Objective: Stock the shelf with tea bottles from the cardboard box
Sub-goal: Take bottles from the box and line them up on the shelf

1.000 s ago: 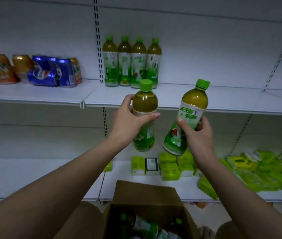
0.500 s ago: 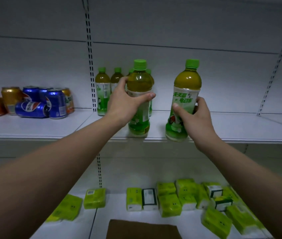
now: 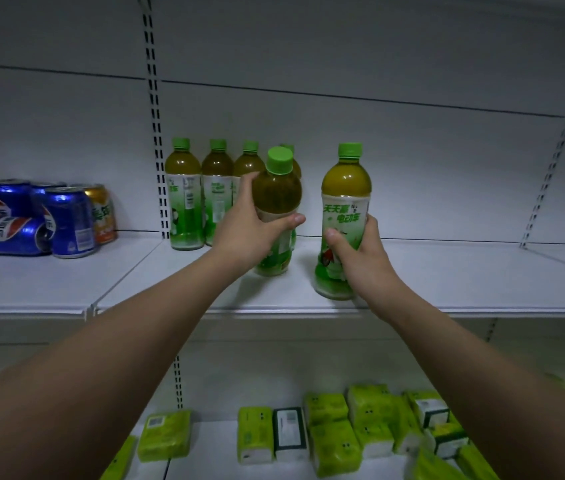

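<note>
My left hand [image 3: 250, 233] grips a green-capped tea bottle [image 3: 277, 188] around its label; the bottle leans slightly toward me with its base on the white shelf [image 3: 447, 271]. My right hand [image 3: 360, 258] holds a second tea bottle [image 3: 345, 188] upright, its base near the shelf's front edge. Behind my left hand, a row of several tea bottles [image 3: 184, 195] stands at the back of the shelf, the rightmost partly hidden. The cardboard box is out of view.
Blue and orange soda cans [image 3: 66, 220] crowd the shelf's left section, one lying on its side. Green tissue packs [image 3: 329, 431] fill the lower shelf. Slotted uprights [image 3: 156, 133] divide the shelf's back panel.
Both hands have carried the bottles up from above the box and further in over the shelf; the bottles now rest on its surface. The box has dropped out of view.
</note>
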Motion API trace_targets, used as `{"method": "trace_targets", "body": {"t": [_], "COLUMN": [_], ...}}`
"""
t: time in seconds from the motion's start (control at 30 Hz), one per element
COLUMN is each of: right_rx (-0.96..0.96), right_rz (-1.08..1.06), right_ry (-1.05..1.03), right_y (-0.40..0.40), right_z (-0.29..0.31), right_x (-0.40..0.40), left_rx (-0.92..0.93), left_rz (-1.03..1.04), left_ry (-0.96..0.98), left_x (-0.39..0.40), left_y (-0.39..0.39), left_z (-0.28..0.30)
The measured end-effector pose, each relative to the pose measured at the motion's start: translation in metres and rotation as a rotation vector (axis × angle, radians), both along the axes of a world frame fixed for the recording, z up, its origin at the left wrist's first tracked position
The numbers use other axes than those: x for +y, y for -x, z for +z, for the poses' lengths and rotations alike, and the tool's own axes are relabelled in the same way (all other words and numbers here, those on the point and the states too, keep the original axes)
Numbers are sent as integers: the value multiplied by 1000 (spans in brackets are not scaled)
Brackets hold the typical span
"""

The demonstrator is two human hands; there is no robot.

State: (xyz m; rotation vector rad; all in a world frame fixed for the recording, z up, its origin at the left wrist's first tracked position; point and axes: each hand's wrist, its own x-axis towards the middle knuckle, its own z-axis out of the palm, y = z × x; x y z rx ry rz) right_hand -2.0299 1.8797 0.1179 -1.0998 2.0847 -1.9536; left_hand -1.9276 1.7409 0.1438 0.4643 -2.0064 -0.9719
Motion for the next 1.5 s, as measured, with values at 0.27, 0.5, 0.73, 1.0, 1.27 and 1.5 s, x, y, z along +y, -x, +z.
{"method": "trace_targets", "body": {"t": [0.27, 0.5, 0.73, 1.0, 1.27, 1.5], "right_rx": [-20, -43, -57, 37, 85, 124], "right_rz": [-10, 1, 14, -124, -115, -159], "right_ry": [-7, -36, -293, -500, -430, -399], "right_y": [3, 4, -5, -12, -9, 28], "right_z": [2, -1, 21, 11, 3, -8], "right_x": [-9, -7, 6, 41, 24, -5], "left_rx": [-100, -169, -361, -479, -405, -373], "left_rz": [-2, 19, 13, 79, 187, 227], "left_ry": [-128, -79, -118, -29, 41, 86], "left_x": [-17, 6, 13, 18, 20, 18], "left_y": [1, 0, -15, -45, -24, 25], "left_z": [27, 21, 2, -21, -36, -40]}}
